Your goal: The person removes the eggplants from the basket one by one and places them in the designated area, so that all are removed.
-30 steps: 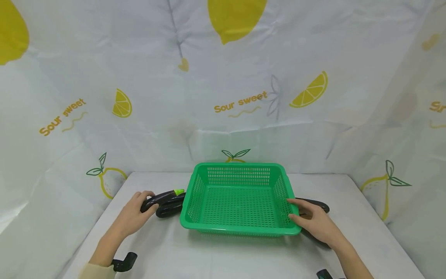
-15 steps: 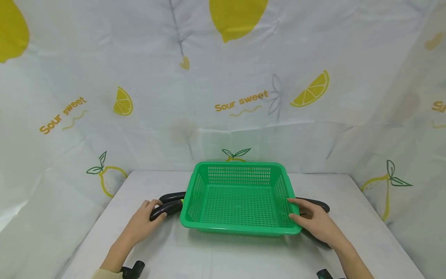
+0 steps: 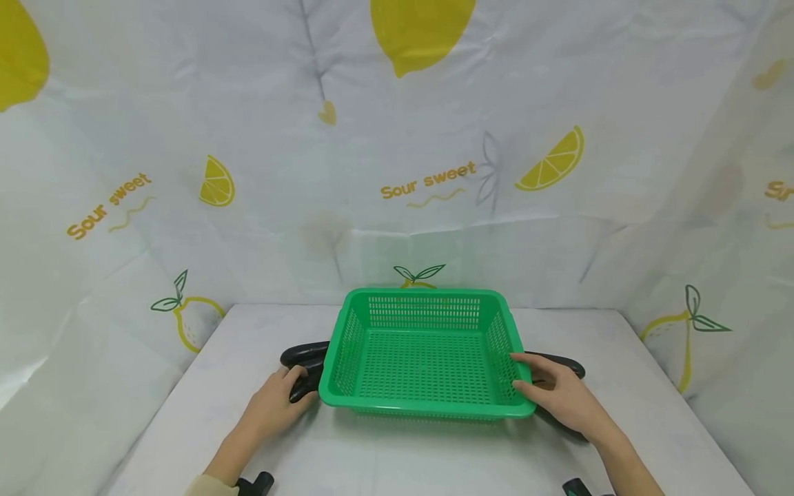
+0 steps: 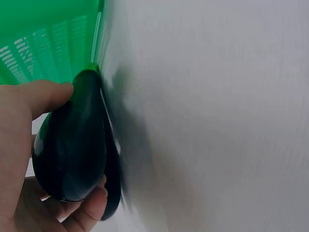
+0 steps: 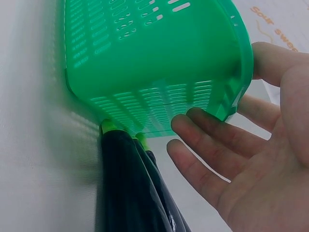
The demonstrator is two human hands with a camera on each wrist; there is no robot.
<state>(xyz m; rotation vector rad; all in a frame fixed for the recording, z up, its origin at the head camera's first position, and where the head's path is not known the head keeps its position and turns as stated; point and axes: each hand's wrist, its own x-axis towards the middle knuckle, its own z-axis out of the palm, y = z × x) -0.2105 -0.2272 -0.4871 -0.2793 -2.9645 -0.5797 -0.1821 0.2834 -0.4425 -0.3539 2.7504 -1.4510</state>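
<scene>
My left hand (image 3: pixel 273 406) grips a dark purple eggplant (image 4: pixel 72 140), thumb on one side and fingers curled round the other. Its green stem end points to the left wall of the green plastic basket (image 3: pixel 428 410). Another eggplant (image 3: pixel 300 353) lies just behind, partly hidden by the basket; in the left wrist view a dark eggplant (image 4: pixel 113 188) shows beside the held one. My right hand (image 3: pixel 566 399) holds the basket's right rim, with thumb and index finger over the edge and other fingers (image 5: pixel 207 140) along the outside. No contents show in the basket.
More eggplants (image 5: pixel 133 188) lie on the white table cloth (image 3: pixel 372 461) right of the basket, under my right hand, green ends toward the basket. A white lemon-print sheet (image 3: pixel 279 241) hangs behind and at both sides.
My left hand has moved right and nearer the front with the eggplant, lowering it from above the others to beside the basket's left wall. My right hand and the basket have stayed put.
</scene>
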